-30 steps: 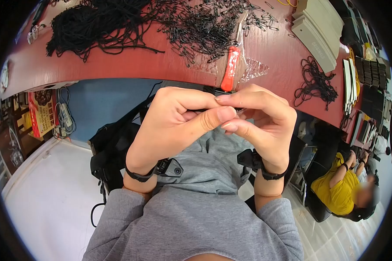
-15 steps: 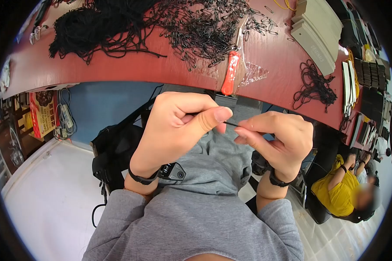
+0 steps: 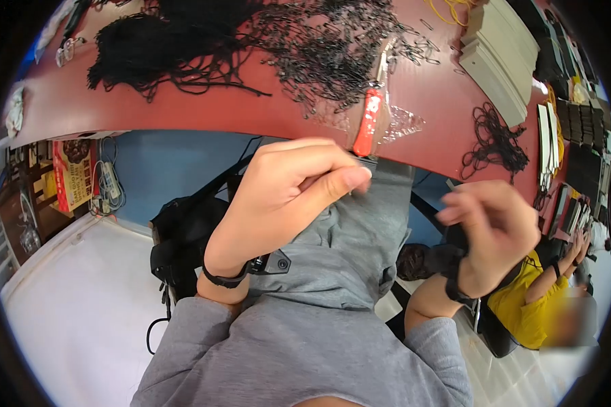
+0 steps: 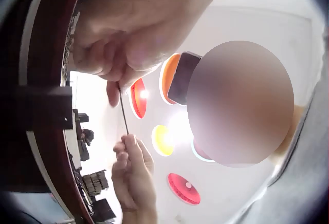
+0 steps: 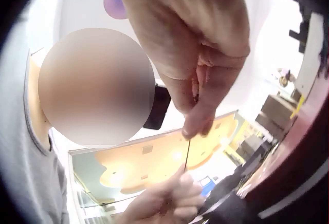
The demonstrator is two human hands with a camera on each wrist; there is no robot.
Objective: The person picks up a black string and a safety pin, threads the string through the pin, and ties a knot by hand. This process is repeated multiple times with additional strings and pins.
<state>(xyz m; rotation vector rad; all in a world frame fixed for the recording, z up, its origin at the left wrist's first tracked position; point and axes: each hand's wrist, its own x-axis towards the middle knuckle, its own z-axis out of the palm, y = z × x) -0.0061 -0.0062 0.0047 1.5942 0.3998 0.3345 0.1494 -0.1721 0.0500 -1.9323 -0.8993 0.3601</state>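
My left hand (image 3: 288,197) is in front of the table edge, thumb and curled fingers pinching a thin black cord (image 4: 124,113). The right hand (image 3: 492,230), blurred, is off to the right with its fingers bent. In both wrist views the cord runs straight between the two hands, each pinching it at the fingertips. Much of what lies inside the left fist is hidden. Beyond the hands, a heap of black cords (image 3: 163,47) and a pile of small black safety pins (image 3: 326,54) lie on the red table (image 3: 231,112).
A red-handled tool (image 3: 368,125) lies near the table's front edge beside clear plastic film (image 3: 404,123). To the right are a tangle of black cord (image 3: 494,142) and grey boxes (image 3: 499,61). A person in yellow (image 3: 519,305) sits at lower right.
My right hand has drawn away to the right, from fingertips meeting the left hand to a wide gap. The left hand stays almost in place, still pinching.
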